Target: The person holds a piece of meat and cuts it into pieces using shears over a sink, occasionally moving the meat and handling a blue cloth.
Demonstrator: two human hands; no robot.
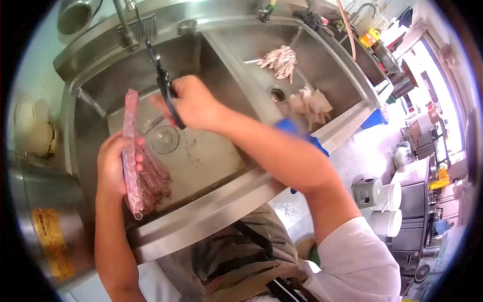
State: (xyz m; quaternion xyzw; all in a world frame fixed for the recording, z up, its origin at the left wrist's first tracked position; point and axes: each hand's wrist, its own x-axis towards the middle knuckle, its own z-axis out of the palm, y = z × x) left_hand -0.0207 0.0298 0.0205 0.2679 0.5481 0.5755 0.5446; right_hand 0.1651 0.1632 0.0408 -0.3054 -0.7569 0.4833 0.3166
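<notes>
Over the left sink basin (201, 173), my left hand (111, 158) grips a long pink strip of meat (132, 166), held nearly upright, with a small metal ring at its lower end. Darker reddish strips (153, 176) hang beside it, under my left fingers. My right hand (193, 103) is closed around a black handled tool (165, 83) above the basin, to the right of the meat. The tool looks like a faucet sprayer or its lever, but blur hides its exact shape. A round drain (165, 139) shows below my right hand.
In the right basin (251, 43) lie a pile of pale strips (282, 61), a drain (277, 94) and pale flat pieces (313, 106). A metal faucet (123, 22) stands at the back left. White buckets (386, 222) are on the floor at the right.
</notes>
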